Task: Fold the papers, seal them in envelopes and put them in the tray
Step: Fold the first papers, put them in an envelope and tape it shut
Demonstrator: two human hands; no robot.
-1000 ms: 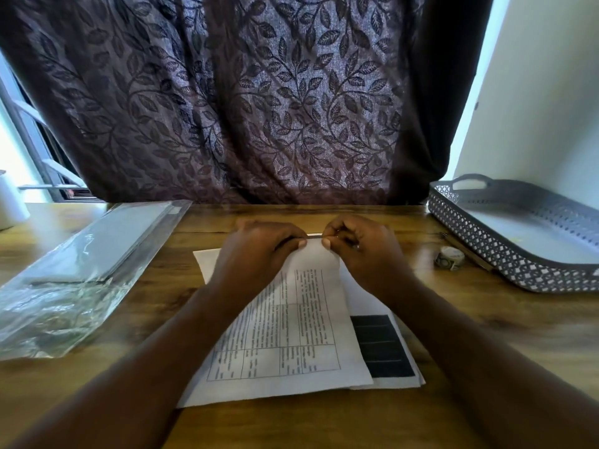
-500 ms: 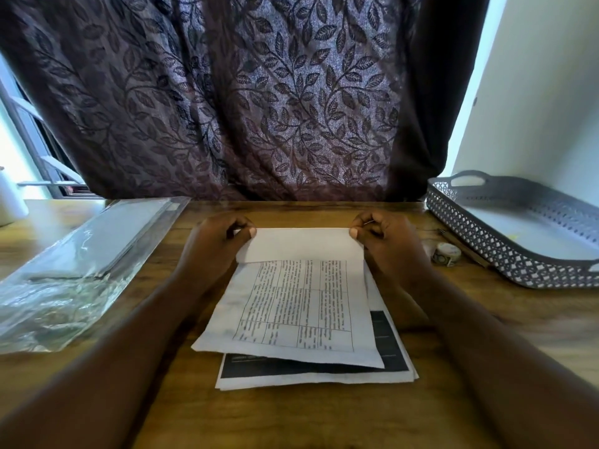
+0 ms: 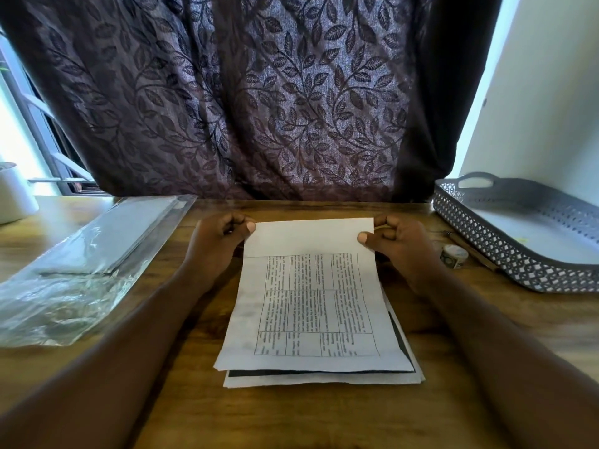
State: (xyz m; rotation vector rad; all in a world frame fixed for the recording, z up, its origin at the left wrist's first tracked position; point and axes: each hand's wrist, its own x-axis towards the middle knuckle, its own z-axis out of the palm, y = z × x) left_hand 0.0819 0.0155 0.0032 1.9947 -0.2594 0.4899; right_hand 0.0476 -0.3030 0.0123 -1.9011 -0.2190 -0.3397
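A printed sheet with a table of text [image 3: 311,299] lies in front of me on top of other papers [image 3: 324,379]. Its far edge is lifted off the table. My left hand [image 3: 217,241] pinches the far left corner and my right hand [image 3: 397,243] pinches the far right corner, thumbs on top. A grey perforated tray [image 3: 505,251] with handles stands at the right against the wall. A clear plastic pack of envelopes [image 3: 97,254] lies at the left.
A small roll of tape [image 3: 453,256] sits beside the tray, with a thin stick-like item behind it. A white cup [image 3: 14,196] stands at the far left. A dark leaf-patterned curtain hangs behind the wooden table [image 3: 291,416].
My hands moved apart from the middle of the sheet's far edge to its two corners. The sheet straightened and the far edge rose.
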